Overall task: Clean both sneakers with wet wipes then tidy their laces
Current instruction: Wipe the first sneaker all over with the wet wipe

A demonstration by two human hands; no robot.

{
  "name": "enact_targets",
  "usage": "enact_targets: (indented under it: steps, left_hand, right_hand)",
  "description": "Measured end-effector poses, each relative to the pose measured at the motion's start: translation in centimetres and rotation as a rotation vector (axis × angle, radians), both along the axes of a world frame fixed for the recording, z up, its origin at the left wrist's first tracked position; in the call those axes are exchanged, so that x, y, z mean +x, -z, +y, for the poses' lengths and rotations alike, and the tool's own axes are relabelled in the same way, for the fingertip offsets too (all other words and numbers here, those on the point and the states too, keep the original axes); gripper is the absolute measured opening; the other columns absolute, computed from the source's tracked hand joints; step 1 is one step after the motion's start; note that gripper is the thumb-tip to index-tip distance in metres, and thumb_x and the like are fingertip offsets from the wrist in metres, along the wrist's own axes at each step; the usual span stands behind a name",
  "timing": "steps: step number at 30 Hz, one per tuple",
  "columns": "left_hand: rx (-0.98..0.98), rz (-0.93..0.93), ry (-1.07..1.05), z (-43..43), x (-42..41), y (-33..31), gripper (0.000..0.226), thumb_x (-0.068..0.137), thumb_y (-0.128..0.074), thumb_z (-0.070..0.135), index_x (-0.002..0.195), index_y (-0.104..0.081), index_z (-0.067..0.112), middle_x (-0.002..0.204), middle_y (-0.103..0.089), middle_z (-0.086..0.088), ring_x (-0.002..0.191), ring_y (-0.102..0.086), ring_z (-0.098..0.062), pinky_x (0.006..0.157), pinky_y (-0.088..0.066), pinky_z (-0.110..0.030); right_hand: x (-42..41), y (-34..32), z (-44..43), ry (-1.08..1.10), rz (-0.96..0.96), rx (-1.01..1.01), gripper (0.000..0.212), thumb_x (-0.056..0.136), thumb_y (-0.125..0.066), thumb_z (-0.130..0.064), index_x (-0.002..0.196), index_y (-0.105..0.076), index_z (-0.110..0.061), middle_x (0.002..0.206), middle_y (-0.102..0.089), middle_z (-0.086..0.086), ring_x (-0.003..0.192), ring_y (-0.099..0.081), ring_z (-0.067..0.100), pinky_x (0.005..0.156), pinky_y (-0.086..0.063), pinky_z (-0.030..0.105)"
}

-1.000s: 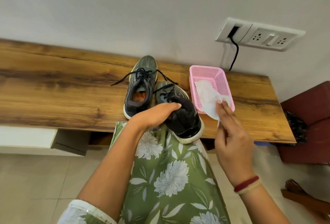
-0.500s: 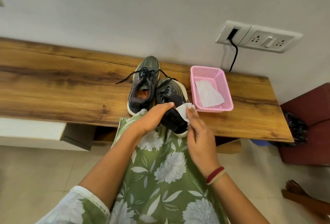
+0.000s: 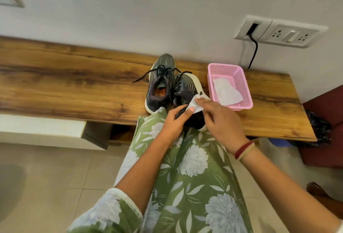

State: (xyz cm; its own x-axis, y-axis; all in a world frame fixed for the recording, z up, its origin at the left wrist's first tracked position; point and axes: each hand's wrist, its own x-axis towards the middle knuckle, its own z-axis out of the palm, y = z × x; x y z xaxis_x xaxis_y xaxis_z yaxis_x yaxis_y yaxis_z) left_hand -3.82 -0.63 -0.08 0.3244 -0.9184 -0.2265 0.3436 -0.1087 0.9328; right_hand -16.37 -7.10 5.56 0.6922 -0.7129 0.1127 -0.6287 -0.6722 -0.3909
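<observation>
Where the long plank of brown, knotty wood (image 3: 74,88) runs along the pale plastered wall (image 3: 148,10), I stand over it on beige floor tiles (image 3: 46,177), my green dress printed with white flowers (image 3: 185,167) hanging below me. A white switch-and-socket plate (image 3: 278,31) sits on the wall with a black cord (image 3: 254,51) dropping from it. My left hand (image 3: 174,123) reaches forward with bent fingers curled around the heel of the nearer dark grey sneaker (image 3: 185,91), which is tipped on its side so its white rubber sole faces right. My right hand (image 3: 222,119), a red and cream bangle at the wrist, lies across the same heel, fingers flat and pressing a small crumpled white wet wipe (image 3: 194,105) against the shoe; my left thumb touches the wipe's edge. The second dark grey sneaker (image 3: 161,84) stands upright just beside the first, touching it, its black laces (image 3: 146,76) loose and trailing over the wood. To the right, a pink plastic mesh basket (image 3: 241,84) rests on the plank, holding another flat white wipe (image 3: 225,93).
</observation>
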Motion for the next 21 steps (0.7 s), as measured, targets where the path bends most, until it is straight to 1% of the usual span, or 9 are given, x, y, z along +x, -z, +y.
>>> enact_targets:
  steps: [4, 6, 8, 11, 13, 15, 17, 19, 21]
  left_hand:
    - [0.041, 0.072, 0.029, -0.4, 0.3, 0.5, 0.024, 0.094, -0.055, 0.016, 0.112, -0.064, 0.002, 0.103, -0.068, -0.007, 0.099, -0.063, -0.015, 0.093, -0.047, -0.027]
    - [0.049, 0.134, 0.044, -0.5, 0.5, 0.6, 0.014, 0.093, -0.052, 0.009, 0.098, -0.065, 0.008, 0.088, -0.068, 0.000, 0.086, -0.063, -0.008, 0.086, -0.047, -0.025]
    - [0.056, 0.232, 0.026, -0.6, 0.7, 0.6, 0.014, 0.090, -0.054, 0.014, 0.081, -0.064, 0.014, 0.074, -0.066, 0.003, 0.072, -0.062, -0.007, 0.073, -0.047, -0.023]
    - [0.093, 0.314, -0.034, -0.8, 1.0, 0.8, 0.019, 0.093, -0.049, 0.019, 0.091, -0.068, 0.015, 0.079, -0.072, 0.005, 0.078, -0.066, -0.009, 0.071, -0.050, -0.022]
    - [0.101, 0.299, -0.032, -1.0, 1.0, 0.8, 0.021, 0.095, -0.047, 0.019, 0.095, -0.067, 0.014, 0.086, -0.072, 0.003, 0.082, -0.067, -0.009, 0.074, -0.052, -0.022]
    - [0.112, 0.284, -0.021, -1.2, 1.1, 0.5, 0.024, 0.096, -0.046, 0.022, 0.096, -0.068, 0.012, 0.095, -0.070, -0.004, 0.090, -0.066, -0.015, 0.084, -0.051, -0.028]
    - [0.106, 0.254, 0.006, -1.1, 1.1, 0.6, 0.029, 0.098, -0.043, 0.025, 0.098, -0.068, 0.010, 0.097, -0.070, -0.008, 0.095, -0.064, -0.021, 0.091, -0.047, -0.034]
    - [0.082, 0.237, 0.022, -1.1, 1.1, 0.8, 0.031, 0.099, -0.042, 0.025, 0.100, -0.067, 0.006, 0.096, -0.069, -0.010, 0.092, -0.064, -0.022, 0.091, -0.046, -0.035]
    - [0.065, 0.246, 0.021, -1.1, 1.1, 1.0, 0.030, 0.099, -0.043, 0.022, 0.100, -0.065, 0.001, 0.095, -0.068, -0.012, 0.088, -0.063, -0.022, 0.087, -0.047, -0.034]
  right_hand:
    - [0.1, -0.3, 0.3, -0.066, 0.023, -0.001, 0.041, 0.093, -0.050, -0.015, 0.131, -0.053, -0.026, 0.136, -0.052, -0.008, 0.113, -0.057, 0.011, 0.090, -0.043, 0.024]
    - [-0.6, -0.2, 1.6, -0.127, 0.041, -0.048, 0.042, 0.090, -0.054, -0.012, 0.129, -0.055, -0.026, 0.134, -0.053, -0.009, 0.103, -0.062, 0.009, 0.079, -0.047, 0.021]
    - [-1.4, 0.2, 1.5, -0.126, 0.012, -0.033, 0.042, 0.089, -0.055, -0.010, 0.126, -0.057, -0.028, 0.128, -0.056, -0.013, 0.094, -0.062, 0.002, 0.076, -0.049, 0.019]
    - [-1.3, -0.2, -0.9, 0.152, -0.301, 0.300, 0.035, 0.092, -0.052, -0.009, 0.113, -0.062, -0.035, 0.102, -0.062, -0.022, 0.072, -0.059, -0.003, 0.069, -0.050, 0.022]
    - [-0.7, -0.5, -2.2, 0.311, -0.475, 0.324, 0.032, 0.093, -0.051, -0.009, 0.111, -0.063, -0.033, 0.101, -0.060, -0.023, 0.084, -0.057, -0.012, 0.083, -0.049, 0.023]
    - [0.1, -0.8, -1.8, 0.255, -0.397, 0.240, 0.033, 0.094, -0.051, -0.011, 0.119, -0.059, -0.030, 0.117, -0.056, -0.019, 0.101, -0.053, -0.009, 0.092, -0.043, 0.018]
    - [0.3, 0.1, 0.2, 0.085, -0.118, 0.111, 0.040, 0.094, -0.051, -0.014, 0.131, -0.051, -0.030, 0.129, -0.047, -0.019, 0.101, -0.052, -0.004, 0.084, -0.043, 0.013]
    - [-0.6, 1.7, 2.3, -0.042, 0.059, -0.058, 0.052, 0.091, -0.054, -0.012, 0.138, -0.042, -0.029, 0.140, -0.039, -0.015, 0.078, -0.060, 0.002, 0.065, -0.050, 0.015]
    - [-1.8, 2.5, 3.2, -0.117, 0.119, -0.133, 0.063, 0.081, -0.062, -0.006, 0.139, -0.044, -0.024, 0.144, -0.040, -0.009, 0.049, -0.055, 0.008, 0.043, -0.049, 0.021]
